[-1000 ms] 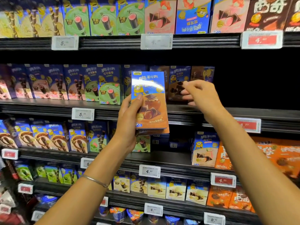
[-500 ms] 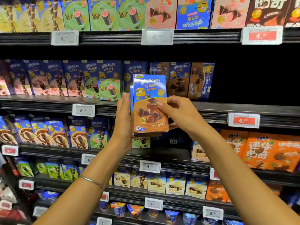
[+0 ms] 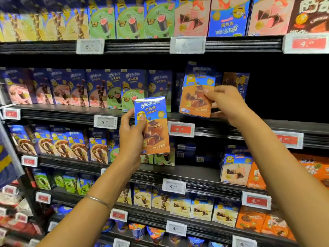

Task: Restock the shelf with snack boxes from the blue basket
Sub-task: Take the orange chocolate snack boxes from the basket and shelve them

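Both my hands clamped: left hand (image 3: pixel 130 138) grips the lower box (image 3: pixel 154 129), right hand (image 3: pixel 227 102) pinches the upper box (image 3: pixel 195 100) at the shelf (image 3: pixel 62 113).

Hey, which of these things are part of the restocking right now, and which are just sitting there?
In the job:
left hand holding an orange box
right hand holding a second orange box at the shelf

Just there:
green boxes up top
price tags
cups at the bottom

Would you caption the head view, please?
Right hand holds one blue-and-orange snack box at the black shelf; left hand grips another.
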A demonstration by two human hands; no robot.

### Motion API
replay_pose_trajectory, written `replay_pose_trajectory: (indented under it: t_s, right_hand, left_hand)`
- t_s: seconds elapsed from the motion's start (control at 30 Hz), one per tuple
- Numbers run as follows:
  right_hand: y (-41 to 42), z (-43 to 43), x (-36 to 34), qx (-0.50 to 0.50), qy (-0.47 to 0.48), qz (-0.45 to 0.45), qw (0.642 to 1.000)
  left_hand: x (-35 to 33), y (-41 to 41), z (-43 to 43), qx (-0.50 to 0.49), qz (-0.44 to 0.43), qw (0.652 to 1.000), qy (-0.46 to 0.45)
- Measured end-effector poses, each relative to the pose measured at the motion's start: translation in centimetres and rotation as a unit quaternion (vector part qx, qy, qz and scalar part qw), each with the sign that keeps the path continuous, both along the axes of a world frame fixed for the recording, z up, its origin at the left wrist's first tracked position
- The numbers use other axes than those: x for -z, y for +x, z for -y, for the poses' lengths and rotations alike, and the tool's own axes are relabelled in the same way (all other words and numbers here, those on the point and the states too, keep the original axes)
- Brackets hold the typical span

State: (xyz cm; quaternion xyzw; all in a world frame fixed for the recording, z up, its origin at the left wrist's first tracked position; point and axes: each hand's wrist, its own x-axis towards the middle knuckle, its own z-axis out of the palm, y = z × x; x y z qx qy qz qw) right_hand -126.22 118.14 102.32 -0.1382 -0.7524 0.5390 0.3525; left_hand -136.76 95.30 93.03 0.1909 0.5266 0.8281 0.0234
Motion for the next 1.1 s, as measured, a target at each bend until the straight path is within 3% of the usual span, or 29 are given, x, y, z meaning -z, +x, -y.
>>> replay_pose_trajectory:
  t_s: [0.2,0.47,0.87,1.03,1.1]
  right_hand:
    - [-5.4,-2.3,0.2,0.139,0.071,0.05,0.986]
    - [-8.0,-1.7,1.2,0.244,0.181,0.083,0.949]
    - [-8.1,-1.3,0.7,0.237,0.139,0.097,0.957]
    - [-5.7,0.5,1.5,0.217,0.098,-0.042,0.97]
    - [-4.4,2.1,1.6,0.113,0.075,-0.083,0.987]
  left_hand:
    - [-0.4,-0.6,1.2,-0.01,-0.008,1.0,0.002]
    - [-1.6,-0.2,1.2,0.004,-0.017,1.0,0.004]
    - [-2.4,0.4,-0.4,0.036,-0.007,0.999,0.037]
    - [-3.3,0.3,-1.3,0.044,-0.017,0.998,0.035]
    - [-3.7,0.8,-2.2,0.053,-0.028,0.998,0.034]
